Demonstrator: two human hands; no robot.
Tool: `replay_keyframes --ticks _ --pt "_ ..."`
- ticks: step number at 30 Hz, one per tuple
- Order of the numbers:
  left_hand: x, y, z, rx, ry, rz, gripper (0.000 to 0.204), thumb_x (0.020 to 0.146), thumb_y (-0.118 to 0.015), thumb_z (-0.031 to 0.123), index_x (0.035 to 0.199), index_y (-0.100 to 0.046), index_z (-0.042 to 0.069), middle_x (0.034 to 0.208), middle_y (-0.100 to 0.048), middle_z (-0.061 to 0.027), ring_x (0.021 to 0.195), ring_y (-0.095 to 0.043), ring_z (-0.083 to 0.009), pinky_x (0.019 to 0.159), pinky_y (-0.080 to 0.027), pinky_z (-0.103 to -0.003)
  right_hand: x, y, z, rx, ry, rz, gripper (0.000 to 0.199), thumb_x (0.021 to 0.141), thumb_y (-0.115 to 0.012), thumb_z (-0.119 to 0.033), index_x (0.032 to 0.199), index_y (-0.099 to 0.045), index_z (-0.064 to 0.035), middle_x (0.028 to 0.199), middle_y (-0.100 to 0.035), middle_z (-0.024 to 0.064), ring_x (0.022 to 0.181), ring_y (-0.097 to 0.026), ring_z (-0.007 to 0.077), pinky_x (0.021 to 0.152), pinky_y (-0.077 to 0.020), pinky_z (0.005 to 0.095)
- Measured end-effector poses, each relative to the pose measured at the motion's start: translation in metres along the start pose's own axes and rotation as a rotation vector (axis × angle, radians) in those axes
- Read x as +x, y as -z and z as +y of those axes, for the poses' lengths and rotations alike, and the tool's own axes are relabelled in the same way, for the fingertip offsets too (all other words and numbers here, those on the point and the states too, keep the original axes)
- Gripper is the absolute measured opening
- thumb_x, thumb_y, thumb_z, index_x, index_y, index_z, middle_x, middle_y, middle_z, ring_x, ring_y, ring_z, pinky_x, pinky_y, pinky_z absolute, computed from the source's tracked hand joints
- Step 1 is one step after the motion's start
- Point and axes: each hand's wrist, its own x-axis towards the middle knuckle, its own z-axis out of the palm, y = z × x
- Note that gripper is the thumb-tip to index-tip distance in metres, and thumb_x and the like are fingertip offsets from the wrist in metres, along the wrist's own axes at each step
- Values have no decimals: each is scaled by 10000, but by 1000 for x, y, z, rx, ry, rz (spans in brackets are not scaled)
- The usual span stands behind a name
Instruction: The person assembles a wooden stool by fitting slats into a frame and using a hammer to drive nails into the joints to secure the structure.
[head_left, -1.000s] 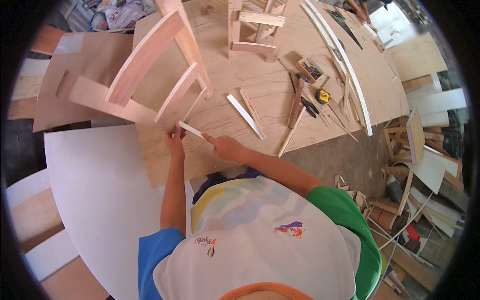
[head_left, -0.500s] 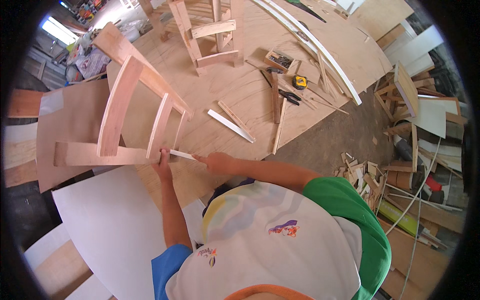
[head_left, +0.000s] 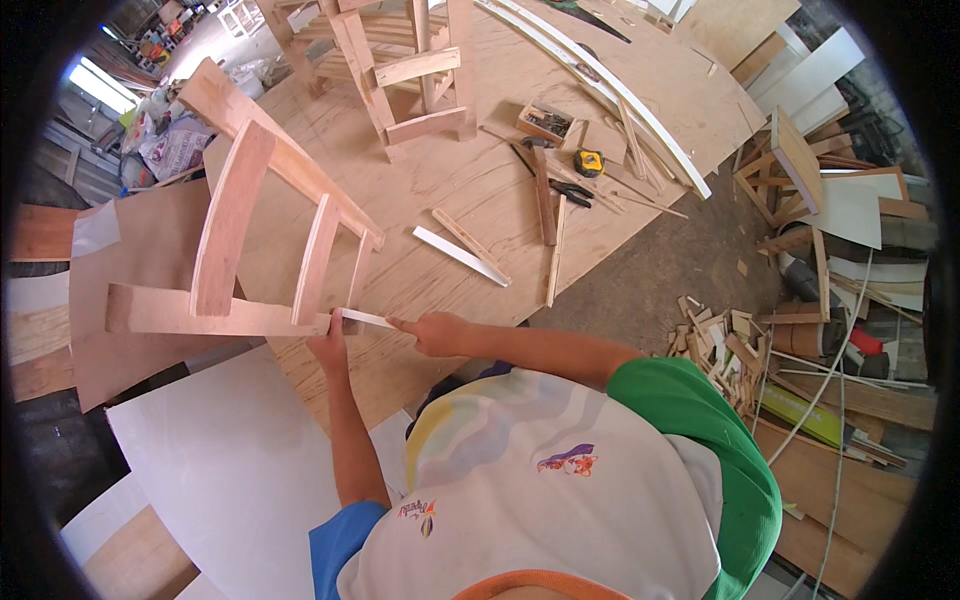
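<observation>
A ladder-like wooden frame, with two long rails and several cross slats, stands on the plywood table at the left. Near the close end of its lower rail, my left hand is closed, fingertips on the end of a short white strip. The strip lies across the gap between my hands, beside the rail's end. My right hand grips the strip's other end, index finger stretched along it. Whether the strip touches the rail is hidden by my left fingers.
On the plywood table lie another white strip, a hammer, pliers, a yellow-black tape measure and a small box of hardware. A slatted wooden piece stands beyond. Offcuts pile up at the right.
The view has shifted slightly. Both hands keep their hold on the white strip, with my left fingers a little lower at its end.
</observation>
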Motion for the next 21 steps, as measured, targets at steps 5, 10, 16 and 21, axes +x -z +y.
replay_keyframes --ticks 5,10,16,21 --pt "0 2 -5 63 31 -25 168 817 -695 118 805 -669 -48 753 -669 -110 695 -622 -183 653 -482 -313 -1 3 -2 22 -12 -18 709 805 -487 -150 1461 -225 -203 795 -590 244 733 -605 402 664 -477 492" --pt "-2 -4 -2 -55 33 -5 152 825 -680 99 856 -679 -50 774 -673 -99 701 -616 -168 669 -481 -303 0 -1 2 -20 20 9 719 802 -485 -143 1465 -212 -190 784 -589 243 723 -604 397 664 -478 489" --pt "-11 -2 -8 -214 189 -38 157 835 -669 92 930 -672 -33 863 -658 -61 800 -604 -140 731 -473 -280 1 -1 0 14 1 11 755 780 -502 -119 1470 -207 -207 765 -567 235 696 -573 390 666 -468 478" --pt "-20 -13 -19 -441 367 42 189 844 -662 105 993 -653 -12 941 -645 -41 853 -584 -123 790 -457 -273 5 -5 8 -7 -10 -16 767 773 -506 -110 1471 -200 -202 736 -570 242 700 -577 399 677 -465 487"
